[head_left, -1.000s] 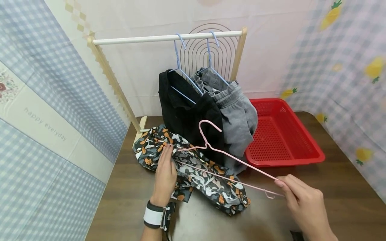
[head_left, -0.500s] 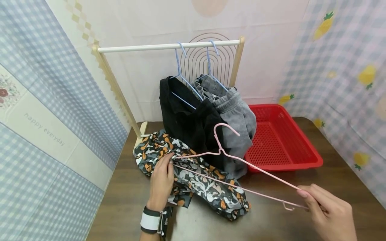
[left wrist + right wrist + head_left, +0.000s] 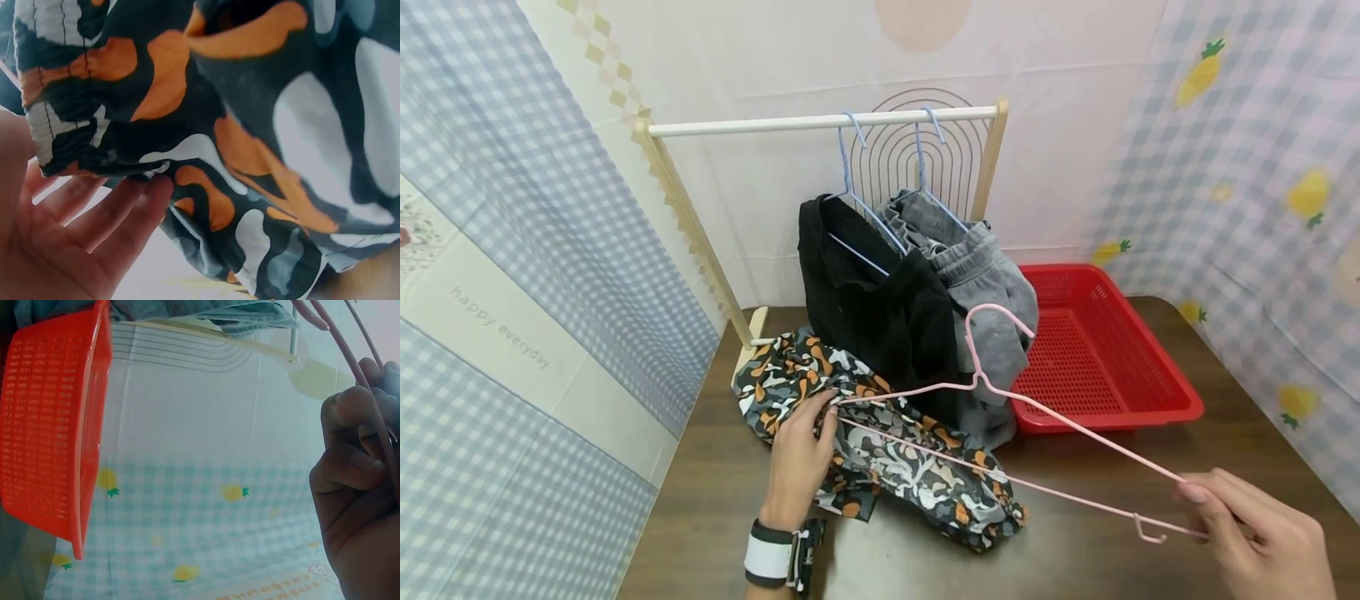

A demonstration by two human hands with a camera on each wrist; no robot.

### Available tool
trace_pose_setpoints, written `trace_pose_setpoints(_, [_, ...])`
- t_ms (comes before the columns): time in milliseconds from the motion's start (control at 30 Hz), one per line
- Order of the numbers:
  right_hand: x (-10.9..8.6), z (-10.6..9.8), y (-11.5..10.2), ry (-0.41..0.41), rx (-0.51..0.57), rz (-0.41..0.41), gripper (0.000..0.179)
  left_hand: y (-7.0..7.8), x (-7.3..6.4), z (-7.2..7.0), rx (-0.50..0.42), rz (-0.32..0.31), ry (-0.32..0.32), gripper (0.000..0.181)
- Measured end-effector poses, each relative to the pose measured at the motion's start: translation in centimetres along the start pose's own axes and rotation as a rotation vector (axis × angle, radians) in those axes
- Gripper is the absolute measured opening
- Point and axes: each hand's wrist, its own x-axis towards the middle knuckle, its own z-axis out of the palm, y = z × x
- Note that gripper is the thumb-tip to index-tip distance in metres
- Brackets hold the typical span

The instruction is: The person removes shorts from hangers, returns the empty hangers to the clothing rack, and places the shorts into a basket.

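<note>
Clothing (image 3: 895, 467), orange-patterned, lies unhung on the left of the bench (image 3: 1075, 525), the left hand (image 3: 797, 462) pinching its waistband (image 3: 59, 112) against the pink hanger (image 3: 977, 379), a black garment (image 3: 872, 325) and grey garment (image 3: 992, 275) already hanging beyond, the right hand (image 3: 1262, 521) gripping the end seemingly left to fit.

At the far side of the table (image 3: 700, 500), a rack (image 3: 737, 126) holds a black garment (image 3: 865, 317) and grey trousers (image 3: 1000, 279) on blue hangers (image 3: 846, 162), with a red basket (image 3: 1078, 354) to their right and checked cloth (image 3: 587, 167) at left and right.
</note>
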Motion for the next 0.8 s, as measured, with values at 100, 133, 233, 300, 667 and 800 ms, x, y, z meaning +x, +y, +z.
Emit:
trace_pose_setpoints(100, [0.2,-0.1,-0.2,0.007,0.008,-0.001,0.026,-0.2,0.1,0.0,0.021,0.011,-0.007,0.024])
trace_pose_setpoints(133, [0.3,-0.2,-0.3,0.006,0.004,0.001,0.026,-0.2,0.1,0.0,0.027,0.010,-0.007,0.024])
trace_pose_setpoints(233, [0.4,-0.4,-0.5,0.004,-0.005,0.005,0.027,-0.5,0.1,0.1,0.050,0.002,-0.005,0.026])
trace_pose_setpoints(300, [0.3,-0.5,-0.6,0.003,-0.009,0.015,0.027,-0.6,0.2,0.2,0.069,-0.001,-0.002,0.028])
trace_pose_setpoints(667, [0.6,-0.6,-0.4,0.023,0.074,-0.024,0.029,-0.5,0.4,0.5,-0.034,0.014,-0.022,0.028])
trace_pose_setpoints(800, [0.8,-0.8,0.7,0.014,0.198,-0.102,0.029,-0.5,0.4,0.3,-0.024,0.057,-0.013,0.024])
